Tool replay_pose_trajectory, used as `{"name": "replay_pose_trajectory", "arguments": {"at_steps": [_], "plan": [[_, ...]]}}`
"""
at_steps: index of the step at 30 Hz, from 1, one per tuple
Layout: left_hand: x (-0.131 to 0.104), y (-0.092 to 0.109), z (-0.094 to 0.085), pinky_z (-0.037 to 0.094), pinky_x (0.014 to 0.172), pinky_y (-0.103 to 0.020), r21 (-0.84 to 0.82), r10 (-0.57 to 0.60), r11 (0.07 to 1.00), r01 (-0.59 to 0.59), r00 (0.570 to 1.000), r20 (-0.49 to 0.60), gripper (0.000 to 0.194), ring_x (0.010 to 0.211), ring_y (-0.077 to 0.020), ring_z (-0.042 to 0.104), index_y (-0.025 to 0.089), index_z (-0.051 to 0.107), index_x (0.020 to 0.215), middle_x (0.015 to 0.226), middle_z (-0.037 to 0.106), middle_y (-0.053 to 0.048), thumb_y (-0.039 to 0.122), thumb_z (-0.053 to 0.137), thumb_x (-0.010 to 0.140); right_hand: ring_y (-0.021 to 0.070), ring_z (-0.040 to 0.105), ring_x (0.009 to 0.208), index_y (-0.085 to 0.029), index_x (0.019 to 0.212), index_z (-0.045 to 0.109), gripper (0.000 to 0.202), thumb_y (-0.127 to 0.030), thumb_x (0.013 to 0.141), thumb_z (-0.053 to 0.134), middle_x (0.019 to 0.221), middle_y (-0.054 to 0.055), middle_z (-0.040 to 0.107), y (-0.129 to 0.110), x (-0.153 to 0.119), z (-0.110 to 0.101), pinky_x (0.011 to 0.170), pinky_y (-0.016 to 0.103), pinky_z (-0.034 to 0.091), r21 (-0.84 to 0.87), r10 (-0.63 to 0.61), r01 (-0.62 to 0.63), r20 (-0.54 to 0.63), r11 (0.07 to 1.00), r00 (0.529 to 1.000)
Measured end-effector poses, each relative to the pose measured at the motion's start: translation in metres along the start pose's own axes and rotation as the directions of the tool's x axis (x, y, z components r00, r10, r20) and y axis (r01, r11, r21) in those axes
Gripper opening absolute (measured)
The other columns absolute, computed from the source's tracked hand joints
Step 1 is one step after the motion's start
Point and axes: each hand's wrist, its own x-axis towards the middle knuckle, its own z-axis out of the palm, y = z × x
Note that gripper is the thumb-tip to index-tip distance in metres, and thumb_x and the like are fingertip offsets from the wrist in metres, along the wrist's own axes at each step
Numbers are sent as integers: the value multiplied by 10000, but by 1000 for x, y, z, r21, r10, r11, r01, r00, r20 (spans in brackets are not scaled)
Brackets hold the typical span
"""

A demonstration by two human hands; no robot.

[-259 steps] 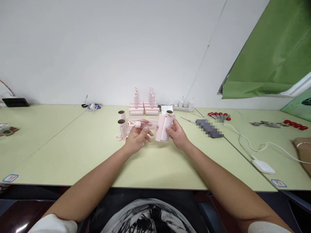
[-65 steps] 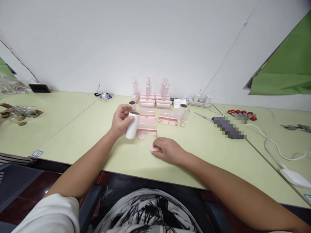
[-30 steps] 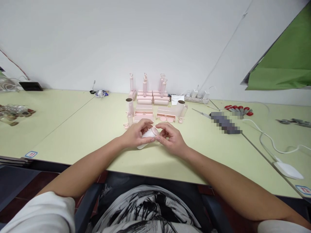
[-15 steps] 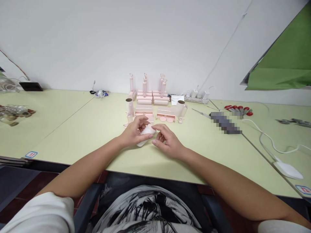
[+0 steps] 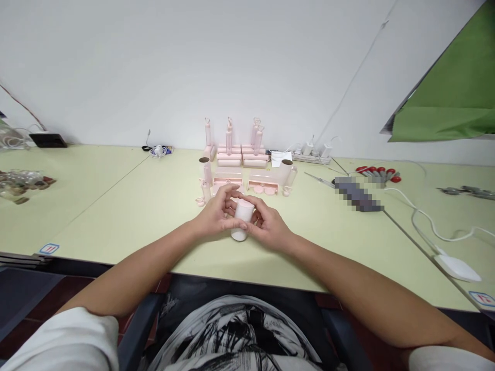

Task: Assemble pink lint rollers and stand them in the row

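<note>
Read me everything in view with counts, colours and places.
Capped roll: one, white and pink, centre
Open rolls: two, whitish, middle
Cases: several, pink, middle and back
Handles: several, pink, middle and back
Discs: two, pink, right open case
Red-ended tools: several, red and grey, right
Blurred object: one, dark, right
Flat device: one, white, far right
Device: one, black, far left
Piled items: several, mixed, far left
Sheet: one, green, upper right
Power strip: one, white, back
Tabletop: one, seamed, pale yellow-green
Left hand, right hand: two, bare, around capped roll
</note>
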Motion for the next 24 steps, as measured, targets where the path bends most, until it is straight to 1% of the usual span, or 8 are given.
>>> {"name": "replay_pose_trajectory", "arguments": {"at_steps": [2, 4, 7, 10, 12, 14, 22, 24], "plan": [[1, 6, -6, 533, 738, -299, 92, 36, 995, -41, 998, 52, 974, 941, -175, 633, 351, 229, 1430, 1369, 449, -140, 459, 831, 671, 124, 533, 618, -259, 1303, 502, 509, -386, 840, 671, 900, 18, 627, 2, 0, -3, 572, 275, 462, 29, 3, -1, -75, 1000, 997], [1, 13, -14, 520, 715, -295, 281, 61, 956, -86, 994, 95, 973, 928, -192, 639, 319, 231, 1471, 1349, 503, -144, 515, 789, 699, 135, 525, 621, -247, 1237, 525, 470, -401, 820, 680, 841, 9, 597, 4, 0, -7, 557, 278, 454, 83, 25, -12, -161, 996, 987], [-1, 24, -28, 493, 732, -319, 628, -14, 774, -79, 990, 142, 827, 850, -212, 658, 248, 336, 1469, 1204, 642, -115, 570, 669, 784, 160, 552, 700, -247, 1190, 515, 464, -438, 801, 681, 920, 34, 594, 3, 3, -15, 592, 294, 480, 180, 39, 11, -272, 984, 961], [-4, 32, -34, 475, 731, -333, 807, -182, 590, -28, 969, 166, 697, 853, -261, 681, 260, 435, 1428, 1053, 716, -68, 552, 602, 818, 169, 557, 737, -249, 1155, 505, 469, -464, 781, 688, 968, 48, 598, 1, 7, -22, 600, 298, 494, 250, 69, 17, -331, 968, 941], [-6, 36, -34, 467, 703, -332, 846, -253, 533, -4, 953, 164, 647, 845, -275, 685, 285, 470, 1403, 1008, 729, -50, 513, 597, 811, 164, 549, 715, -250, 1139, 500, 477, -476, 768, 696, 954, 44, 599, 0, 8, -24, 566, 287, 485, 275, 103, -8, -333, 961, 937], [-7, 37, -32, 463, 694, -331, 856, -289, 517, 12, 944, 161, 614, 826, -268, 684, 300, 493, 1382, 999, 732, -38, 470, 594, 801, 160, 541, 700, -249, 1139, 500, 483, -480, 764, 697, 943, 42, 597, 1, 9, -24, 545, 279, 474, 283, 118, -23, -325, 959, 938], [-6, 39, -32, 462, 716, -328, 807, -293, 590, 19, 936, 193, 594, 830, -250, 679, 292, 522, 1369, 983, 735, -22, 390, 575, 785, 165, 536, 704, -251, 1151, 497, 491, -502, 771, 681, 942, 47, 595, 2, 9, -23, 530, 278, 455, 255, 114, -32, -314, 966, 943], [-6, 39, -32, 461, 716, -329, 813, -289, 583, 13, 938, 193, 592, 832, -250, 678, 294, 522, 1371, 987, 735, -23, 391, 571, 789, 161, 532, 696, -248, 1144, 500, 489, -498, 769, 689, 945, 47, 598, 2, 9, -24, 528, 277, 457, 267, 112, -25, -316, 963, 942]]}}
